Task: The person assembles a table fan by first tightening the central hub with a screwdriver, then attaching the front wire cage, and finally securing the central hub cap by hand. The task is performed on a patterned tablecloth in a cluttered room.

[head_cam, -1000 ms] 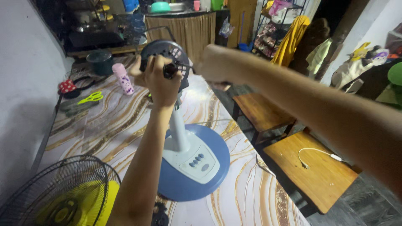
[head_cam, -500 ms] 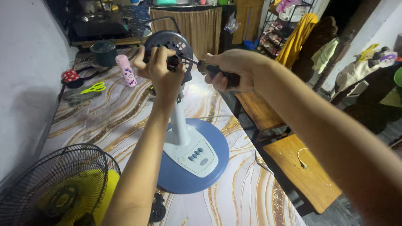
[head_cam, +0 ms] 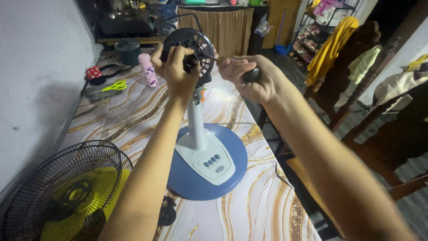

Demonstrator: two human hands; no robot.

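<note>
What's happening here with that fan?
A person has a stand fan with a blue base upright on a marbled table. The left hand grips the dark motor housing at the top, while the right hand holds a screwdriver against it. A detached fan grille lies nearby.

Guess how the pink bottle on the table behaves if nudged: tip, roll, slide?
The pink bottle stands upright, tall and narrow, so a nudge near the top would probably tip it. Its round body would then likely roll. The glossy marbled table looks smooth, so a low push may just slide it.
</note>
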